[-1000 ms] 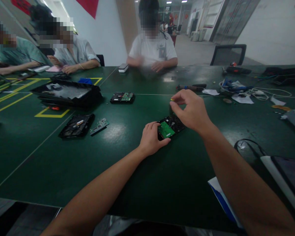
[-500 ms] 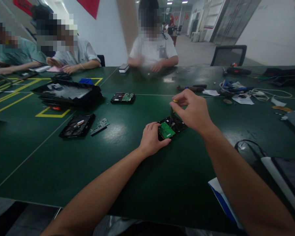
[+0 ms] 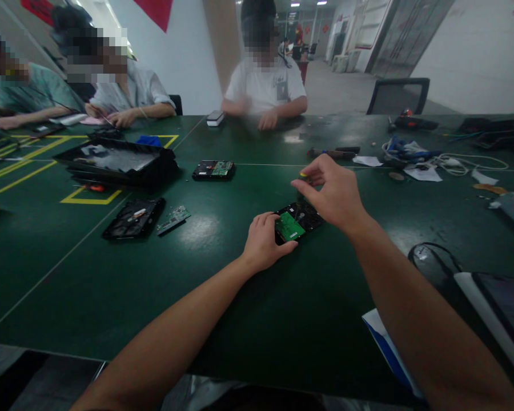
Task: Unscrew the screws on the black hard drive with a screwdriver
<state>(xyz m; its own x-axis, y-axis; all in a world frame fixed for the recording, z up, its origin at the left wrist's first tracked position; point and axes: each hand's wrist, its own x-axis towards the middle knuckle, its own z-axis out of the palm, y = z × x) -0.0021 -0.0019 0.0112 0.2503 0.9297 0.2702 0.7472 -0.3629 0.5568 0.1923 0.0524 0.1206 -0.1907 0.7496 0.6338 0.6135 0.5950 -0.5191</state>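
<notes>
Slightly shifted since half a second ago are the right hand (image 3: 330, 191), its thumb now reaching a little farther left, and the hand of a person in a white T-shirt (image 3: 263, 85) opposite. On the right, the grip pinches one small yellow-topped tool (image 3: 303, 174), probably a screwdriver; its lower part is hard to make out. On the left, the grip of the left hand (image 3: 263, 240) grasps the near-left end of one hard drive (image 3: 300, 219), which lies flat on the glossy green tabletop (image 3: 261, 331) beneath the tool. That drive is a black slab carrying one bright green circuit plate with a small white label, its print too small to read.

Left of it lie one more drive (image 3: 213, 170), with a white label and a patchy green board, one loose circuit board (image 3: 174, 219), and one black casing (image 3: 133, 218) holding a small white piece. Beyond stand stacked black trays (image 3: 160, 165). Three white paper scraps (image 3: 367, 161) lie at right.
</notes>
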